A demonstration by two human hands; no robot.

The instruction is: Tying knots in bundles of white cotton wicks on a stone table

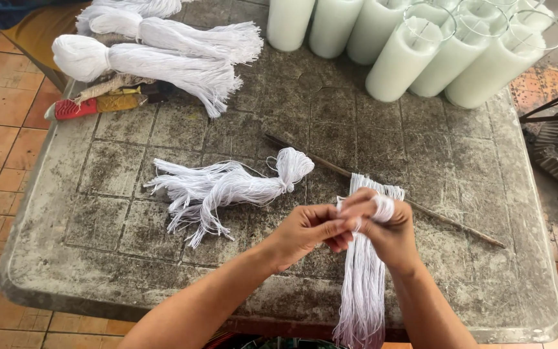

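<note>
Right hand (387, 227) fisted on white wick-string bundle (363, 284), loop wrapped over fingers; left hand (308, 231) pinching strands, probably thumb-forefinger. Tied bundle (227, 186) left; thin stick (434, 213) behind.

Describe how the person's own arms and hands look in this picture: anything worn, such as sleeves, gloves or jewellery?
Both forearms are bare up to the bottom edge of the picture, with no sleeves in view. The left hand and right hand wear no gloves. No watch, bracelet or ring shows on wrists or fingers. The nails look short and unpainted.
</note>
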